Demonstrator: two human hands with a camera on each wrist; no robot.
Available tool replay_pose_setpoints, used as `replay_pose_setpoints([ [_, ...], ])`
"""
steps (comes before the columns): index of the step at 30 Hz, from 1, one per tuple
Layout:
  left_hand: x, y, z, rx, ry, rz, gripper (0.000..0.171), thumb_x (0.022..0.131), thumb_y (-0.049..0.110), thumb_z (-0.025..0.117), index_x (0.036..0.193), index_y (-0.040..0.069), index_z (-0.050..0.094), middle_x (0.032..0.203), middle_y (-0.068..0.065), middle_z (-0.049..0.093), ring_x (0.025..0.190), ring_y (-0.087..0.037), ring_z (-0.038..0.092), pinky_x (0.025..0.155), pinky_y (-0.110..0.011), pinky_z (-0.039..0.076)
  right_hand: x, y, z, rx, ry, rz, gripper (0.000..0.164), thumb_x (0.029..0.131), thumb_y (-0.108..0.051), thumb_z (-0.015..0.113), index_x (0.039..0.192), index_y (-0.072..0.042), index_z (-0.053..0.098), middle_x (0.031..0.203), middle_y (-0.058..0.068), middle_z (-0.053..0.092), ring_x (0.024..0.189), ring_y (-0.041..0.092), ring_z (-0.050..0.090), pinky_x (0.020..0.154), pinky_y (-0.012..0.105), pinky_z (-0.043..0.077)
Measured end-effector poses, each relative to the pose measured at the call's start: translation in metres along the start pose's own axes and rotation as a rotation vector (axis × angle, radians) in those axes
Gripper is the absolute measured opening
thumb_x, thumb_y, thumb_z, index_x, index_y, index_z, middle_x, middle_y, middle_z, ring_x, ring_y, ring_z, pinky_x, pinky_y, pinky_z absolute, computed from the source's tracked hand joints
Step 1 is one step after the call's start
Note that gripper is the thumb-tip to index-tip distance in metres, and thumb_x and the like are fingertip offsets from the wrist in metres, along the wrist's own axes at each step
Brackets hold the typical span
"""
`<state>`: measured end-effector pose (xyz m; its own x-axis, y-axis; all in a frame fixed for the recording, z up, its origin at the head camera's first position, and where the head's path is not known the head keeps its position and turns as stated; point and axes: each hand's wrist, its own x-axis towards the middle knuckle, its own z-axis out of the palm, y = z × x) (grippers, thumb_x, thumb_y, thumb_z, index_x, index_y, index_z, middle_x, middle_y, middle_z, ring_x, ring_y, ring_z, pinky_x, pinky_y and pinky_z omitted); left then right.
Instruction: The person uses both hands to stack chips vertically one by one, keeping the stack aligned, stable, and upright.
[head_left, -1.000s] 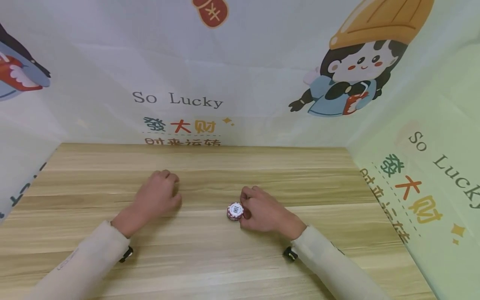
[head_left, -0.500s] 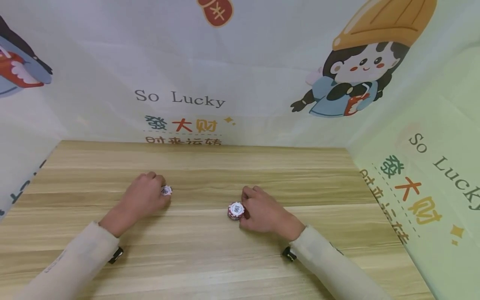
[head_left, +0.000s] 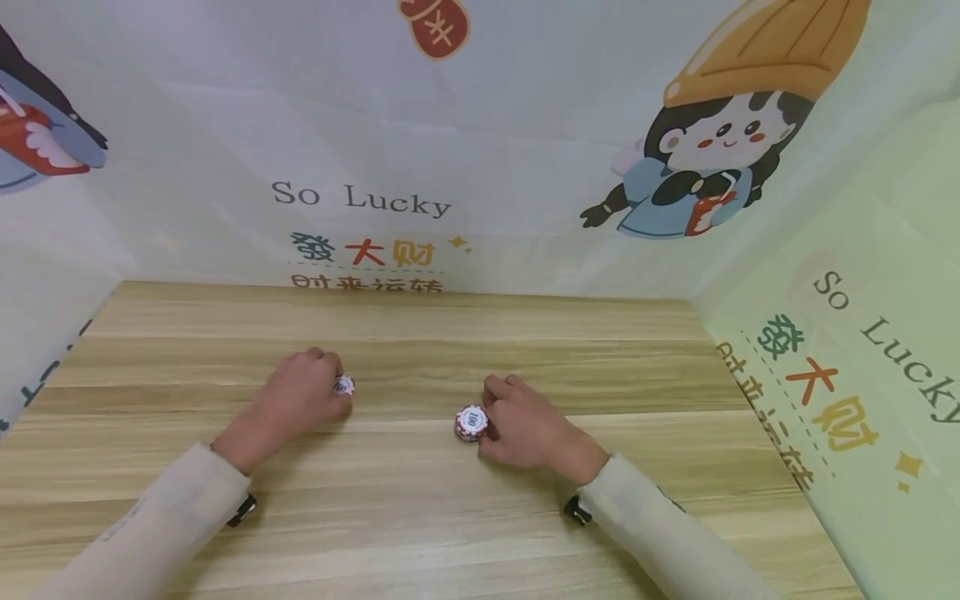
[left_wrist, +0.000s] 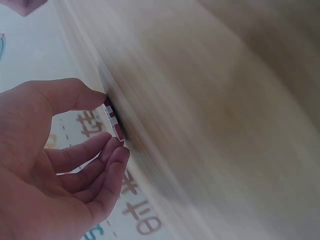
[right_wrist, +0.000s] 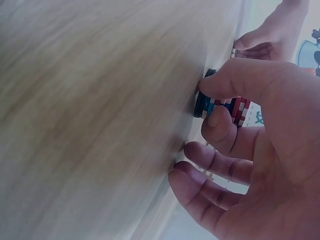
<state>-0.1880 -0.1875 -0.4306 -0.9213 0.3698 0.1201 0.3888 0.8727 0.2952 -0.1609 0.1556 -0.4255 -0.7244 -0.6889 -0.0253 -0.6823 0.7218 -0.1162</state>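
Note:
My left hand [head_left: 302, 395] pinches a white-faced poker chip [head_left: 344, 385] low over the wooden table. In the left wrist view, the thumb and fingertips grip this chip's red-and-white edge [left_wrist: 113, 119]; whether it touches the wood I cannot tell. To the right, my right hand [head_left: 531, 427] holds a short stack of poker chips [head_left: 471, 422] standing on the table, its top chip marked 100. Seen from the right wrist, thumb and index finger press on the stack's side [right_wrist: 241, 111], where dark blue-green chips lie nearest the wood and red ones above. The fingers partly cover both.
The light wood tabletop [head_left: 420, 517] spreads around both hands. A pale printed cloth [head_left: 510, 175] with cartoon figures and lettering stands as a wall behind the table and along its sides. Dark clips [head_left: 577, 510] show at both cuffs.
My left hand went left and back, its chip coming into sight at the fingertips, then shifted slightly right. The right hand and the stack have stayed in place.

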Motion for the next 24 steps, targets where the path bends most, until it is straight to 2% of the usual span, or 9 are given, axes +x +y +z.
replay_pose_setpoints([
  [10, 0.008, 0.042, 0.005, -0.032, 0.013, 0.133, 0.031, 0.089, 0.016, 0.083, 0.104, -0.009, 0.071, 0.092, -0.013, 0.067, 0.081, -0.026, 0.063, 0.074, -0.046, 0.058, 0.0, -0.002, -0.001, -0.005, -0.012, 0.012, 0.039, 0.092, -0.026, 0.078, 0.062, -0.018, 0.054, 0.112, 0.007, 0.061, 0.095, 0.027, 0.053, 0.096, 0.039, 0.049],
  [16, 0.012, 0.068, 0.004, -0.022, 0.024, 0.194, 0.032, 0.09, 0.018, 0.084, 0.105, -0.008, 0.073, 0.094, -0.014, 0.068, 0.083, -0.026, 0.064, 0.075, -0.044, 0.059, 0.0, -0.001, 0.001, -0.004, -0.001, 0.016, 0.039, 0.091, -0.026, 0.078, 0.062, -0.018, 0.054, 0.112, 0.007, 0.061, 0.095, 0.027, 0.053, 0.096, 0.039, 0.049],
  [24, 0.015, 0.092, 0.008, -0.032, 0.031, 0.266, 0.031, 0.089, 0.019, 0.085, 0.103, -0.005, 0.073, 0.092, -0.01, 0.066, 0.082, -0.022, 0.063, 0.073, -0.041, 0.059, 0.0, -0.001, 0.001, 0.01, -0.001, 0.03, 0.039, 0.091, -0.026, 0.078, 0.061, -0.018, 0.055, 0.112, 0.007, 0.061, 0.095, 0.027, 0.054, 0.094, 0.038, 0.051],
])
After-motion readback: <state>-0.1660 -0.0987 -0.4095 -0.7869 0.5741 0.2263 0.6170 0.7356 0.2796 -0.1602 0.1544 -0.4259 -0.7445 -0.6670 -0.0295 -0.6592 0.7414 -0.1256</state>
